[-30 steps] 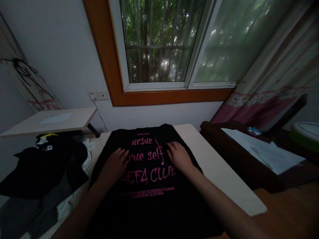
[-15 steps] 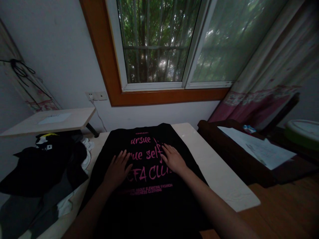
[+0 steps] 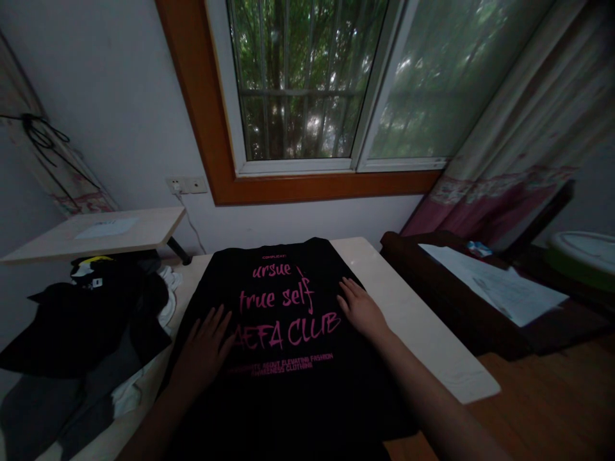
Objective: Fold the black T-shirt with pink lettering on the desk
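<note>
A black T-shirt (image 3: 288, 400) with pink lettering lies spread over a pale table (image 3: 423, 320), its near part running out of view at the bottom. My left hand (image 3: 206, 339) rests flat on the left side of the shirt, fingers stretched out, beside the large printed words. On the right side my right hand (image 3: 361, 310) lies on the cloth with its fingers extended, just right of the print. Neither hand grips the fabric.
A heap of dark and white clothes (image 3: 91, 326) lies left of the shirt, below a raised wooden shelf (image 3: 158, 224). Behind the table are a wall and a window (image 3: 298, 96). At right, a brown padded seat (image 3: 442, 301) holds a white sheet (image 3: 500, 282).
My hands have slid apart over the shirt, the left one leftward and the right one rightward. More of the pink print shows between them.
</note>
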`<state>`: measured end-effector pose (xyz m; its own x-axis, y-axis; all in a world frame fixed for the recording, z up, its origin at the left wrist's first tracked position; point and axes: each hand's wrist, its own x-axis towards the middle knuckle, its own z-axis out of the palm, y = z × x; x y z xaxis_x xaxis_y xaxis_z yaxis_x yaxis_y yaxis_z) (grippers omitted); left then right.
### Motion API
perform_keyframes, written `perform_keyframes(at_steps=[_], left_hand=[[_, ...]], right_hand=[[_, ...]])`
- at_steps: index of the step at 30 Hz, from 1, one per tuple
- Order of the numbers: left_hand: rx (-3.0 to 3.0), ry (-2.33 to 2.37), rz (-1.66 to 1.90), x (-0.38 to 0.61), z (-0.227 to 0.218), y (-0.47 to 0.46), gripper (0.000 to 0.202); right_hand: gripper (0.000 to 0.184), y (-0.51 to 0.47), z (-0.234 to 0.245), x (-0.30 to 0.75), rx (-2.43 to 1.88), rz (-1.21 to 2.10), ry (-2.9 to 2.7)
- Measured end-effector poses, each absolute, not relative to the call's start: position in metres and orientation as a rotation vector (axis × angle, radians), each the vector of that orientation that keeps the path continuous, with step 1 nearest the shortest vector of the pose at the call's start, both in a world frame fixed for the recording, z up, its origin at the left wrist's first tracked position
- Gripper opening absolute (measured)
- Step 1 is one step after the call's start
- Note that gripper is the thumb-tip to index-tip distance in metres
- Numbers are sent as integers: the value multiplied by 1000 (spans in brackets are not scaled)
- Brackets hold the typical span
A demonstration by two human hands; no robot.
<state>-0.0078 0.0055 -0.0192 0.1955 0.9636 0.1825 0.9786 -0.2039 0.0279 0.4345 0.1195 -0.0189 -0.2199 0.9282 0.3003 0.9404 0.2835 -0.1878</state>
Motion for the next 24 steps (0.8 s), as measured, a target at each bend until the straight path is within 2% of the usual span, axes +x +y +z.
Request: perform_keyframes(at_steps=[7, 17, 24], left_hand=[[-2327, -1919, -251, -13, -20, -13, 56], [-2387, -1969, -238, -17, -7, 2, 51], [-2163, -2058, -487, -77, -5, 44, 41]], right_hand=[[43, 108, -5, 415, -1649, -130, -2232], [39, 102, 13, 347, -1341, 50, -2324], [34, 150, 11, 385, -1657, -146, -2030]])
